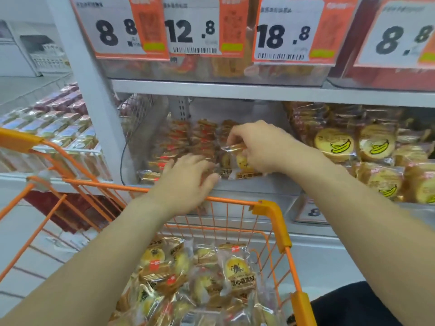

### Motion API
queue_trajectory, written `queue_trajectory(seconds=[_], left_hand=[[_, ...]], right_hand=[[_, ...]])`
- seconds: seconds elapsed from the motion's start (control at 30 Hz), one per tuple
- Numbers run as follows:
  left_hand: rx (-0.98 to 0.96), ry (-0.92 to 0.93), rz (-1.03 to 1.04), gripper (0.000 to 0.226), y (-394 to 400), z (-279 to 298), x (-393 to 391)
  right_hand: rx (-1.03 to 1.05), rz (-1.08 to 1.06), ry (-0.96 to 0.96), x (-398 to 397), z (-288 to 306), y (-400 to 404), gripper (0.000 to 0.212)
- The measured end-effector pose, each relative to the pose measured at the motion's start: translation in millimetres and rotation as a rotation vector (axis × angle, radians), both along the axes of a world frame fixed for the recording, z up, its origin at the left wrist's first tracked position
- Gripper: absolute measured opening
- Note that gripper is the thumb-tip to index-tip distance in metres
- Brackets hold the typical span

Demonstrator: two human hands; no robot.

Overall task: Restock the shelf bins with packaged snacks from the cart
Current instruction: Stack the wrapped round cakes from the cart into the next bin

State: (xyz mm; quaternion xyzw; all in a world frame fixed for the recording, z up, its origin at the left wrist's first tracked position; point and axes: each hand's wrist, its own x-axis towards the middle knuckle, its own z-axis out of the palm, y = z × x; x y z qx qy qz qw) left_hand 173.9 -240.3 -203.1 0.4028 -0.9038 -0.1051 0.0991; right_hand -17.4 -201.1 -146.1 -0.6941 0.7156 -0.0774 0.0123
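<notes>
An orange wire cart (pixel 270 209) stands before the shelf, holding several clear-wrapped pastry packets (pixel 237 271). In the middle-shelf clear bin (pixel 235 188), rows of similar packets (pixel 188 137) stand on edge. My right hand (pixel 256 147) is inside that bin and pinches a clear-wrapped yellow pastry packet (pixel 242 158) at its top edge. My left hand (pixel 188 178) reaches over the bin's front wall, fingers spread and resting on packets at the front left; it grips nothing that I can see.
A neighbouring bin at the right holds round banana-print cakes (pixel 335 144). Price signs (pixel 287 31) hang off the upper shelf above my hands. To the left, an open display (pixel 58 128) holds boxed goods behind the cart handle (pixel 21 140).
</notes>
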Motion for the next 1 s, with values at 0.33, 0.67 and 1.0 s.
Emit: queue_trajectory(seconds=[0.33, 0.67, 1.0], left_hand=[[0.018, -0.168, -0.014, 0.055, 5, -9, 0], [-0.007, 0.304, -0.052, 0.032, 19, 10, 15], [0.312, -0.785, 0.189, 0.082, 59, 2, 104]], right_hand=[[-0.083, -0.027, -0.014, -3, -68, -41, 0.03], [-0.334, 0.026, -0.127, -2, -42, 0, 0.034], [0.421, 0.606, -0.173, 104, -46, 67, 0.033]])
